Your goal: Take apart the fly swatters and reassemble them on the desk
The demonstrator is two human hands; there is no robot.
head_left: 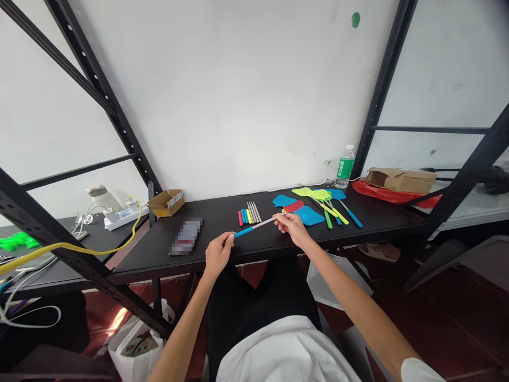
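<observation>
Between my hands I hold a fly swatter handle [244, 232], a blue grip with a thin metal rod running out of it. My left hand [219, 253] is closed around the blue end. The fingers of my right hand [292, 225] pinch the far end of the rod, whose tip is partly hidden. Just behind my right hand lie a blue swatter head [309, 216], a red swatter head [294, 206] and another blue head [283, 200]. Several coloured grips [244, 216] lie in a row beside several metal rods [253, 212].
Whole fly swatters [334, 207] are piled on the right of the black table [159, 254]. A water bottle [345, 167] and cardboard box [401, 180] stand farther right. On the left are a phone [186, 236], a small open box [166, 202] and a yellow cable [79, 245].
</observation>
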